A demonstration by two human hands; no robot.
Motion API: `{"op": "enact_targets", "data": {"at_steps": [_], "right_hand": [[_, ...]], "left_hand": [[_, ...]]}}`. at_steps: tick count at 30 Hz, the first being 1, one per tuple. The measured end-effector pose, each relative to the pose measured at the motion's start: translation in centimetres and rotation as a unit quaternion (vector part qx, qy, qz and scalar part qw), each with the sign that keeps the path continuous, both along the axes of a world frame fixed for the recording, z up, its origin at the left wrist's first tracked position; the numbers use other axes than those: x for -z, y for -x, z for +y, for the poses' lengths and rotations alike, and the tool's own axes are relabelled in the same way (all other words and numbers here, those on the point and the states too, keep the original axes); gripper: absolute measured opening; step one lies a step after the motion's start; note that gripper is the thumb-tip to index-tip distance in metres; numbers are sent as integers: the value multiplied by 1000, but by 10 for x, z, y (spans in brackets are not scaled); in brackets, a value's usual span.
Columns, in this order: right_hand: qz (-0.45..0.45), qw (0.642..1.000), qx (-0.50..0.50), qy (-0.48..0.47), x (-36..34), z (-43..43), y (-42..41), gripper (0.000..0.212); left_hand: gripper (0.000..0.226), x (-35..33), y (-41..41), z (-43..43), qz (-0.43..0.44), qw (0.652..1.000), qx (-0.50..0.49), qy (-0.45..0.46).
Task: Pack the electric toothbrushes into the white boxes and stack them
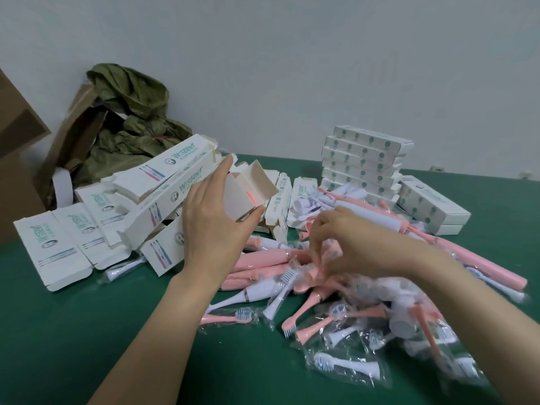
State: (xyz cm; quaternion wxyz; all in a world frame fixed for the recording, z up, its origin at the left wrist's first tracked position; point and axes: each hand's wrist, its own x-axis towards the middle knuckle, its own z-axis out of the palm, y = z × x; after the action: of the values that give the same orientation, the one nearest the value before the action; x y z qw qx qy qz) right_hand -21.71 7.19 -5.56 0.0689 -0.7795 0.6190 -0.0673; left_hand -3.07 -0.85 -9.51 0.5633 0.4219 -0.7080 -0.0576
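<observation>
Surface: green surface (87, 331) carries all the stock. Its bare part is at the near left.
Packed stack: closed white boxes (365, 159) are piled at the far right by the wall, edges roughly square. A few more lie just beside them.
Unfilled boxes: a loose heap (96, 226) sits at the left, flaps open, several overlapping.
Toothbrush pile: pink and white handles (263, 255) lie with wrapped brush heads (344, 363) from centre to near right, tangled together.
Open white box: open white box (248, 188) is held up off the surface, left of centre. Its mouth faces right and something pink shows inside.
Left hand: left hand (210, 220) grips the box, fingers over the top and thumb underneath.
Right hand: right hand (350, 241) has its fingers curled down into the wrapped pieces. Whether it has hold of one cannot be told, since clear film and blur hide the fingertips.
Step, judged: probably choosing a brush head to go with the handle already in the box.
Method: single out one wrapper and lift it clear so neighbouring film does not drag along.
Method: keep the box mouth tilted up so the contents stay in, and feed the head in lengthwise.
Method: tuck the flaps fully before stacking, since a bulged end would likely unsettle the stack.
Risk: slippery wrappers, so a pinch on film alone may let the head slide out.
</observation>
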Motion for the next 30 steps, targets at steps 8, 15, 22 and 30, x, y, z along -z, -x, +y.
{"op": "enact_targets", "data": {"at_steps": [8,15,22,30], "right_hand": [[-347,914,178,116,-6,-26,20,10],[-608,763,141,167,-22,-25,6,14],[-493,864,-8,105,-35,-8,-37,9],[-188,950,48,244,-30,-28,-45,16]], "left_hand": [[81,2,0,-1,-6,1000,7,2],[82,4,2,-2,-26,999,17,11],[77,6,3,-3,-16,1000,25,5],[75,5,5,1,-44,997,55,20]]}}
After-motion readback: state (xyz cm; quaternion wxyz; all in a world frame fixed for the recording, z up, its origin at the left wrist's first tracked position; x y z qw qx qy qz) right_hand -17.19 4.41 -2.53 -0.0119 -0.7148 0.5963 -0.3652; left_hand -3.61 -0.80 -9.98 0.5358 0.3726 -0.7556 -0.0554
